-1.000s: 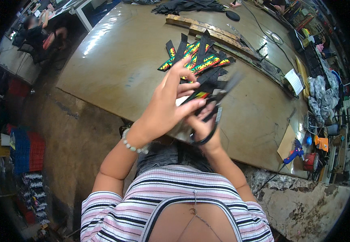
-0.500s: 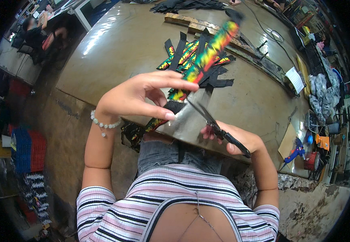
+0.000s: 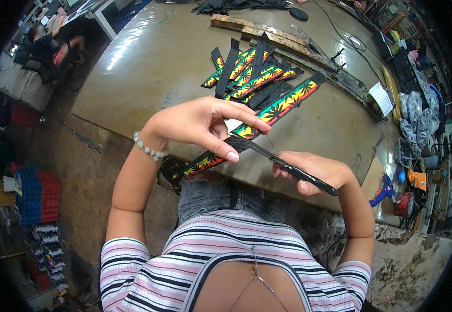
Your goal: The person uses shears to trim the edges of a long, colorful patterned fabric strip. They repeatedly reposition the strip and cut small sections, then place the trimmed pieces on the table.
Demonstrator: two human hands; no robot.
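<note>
My left hand pinches a patterned strap, black with green, yellow and red leaf print, near a plain black stretch of it. The strap runs from the table's near edge up toward the far right. In my right hand is a pair of black-handled scissors, fingers wrapped round the handles. Their blades look closed and reach the strap's black stretch beside my left fingertips. Whether the blades have cut through cannot be made out. Beyond my left hand lies a pile of similar strap pieces with black ends.
Wooden bars lie across the far part of the table. At the right edge are a blue glue gun, a red spool and a paper sheet. Plastic crates stand on the left. A person sits at the far left.
The scissors' blades have come together at the strap, moving left toward my left fingers. The strap's far end has swung down and right onto the table. My left hand moved slightly right.
</note>
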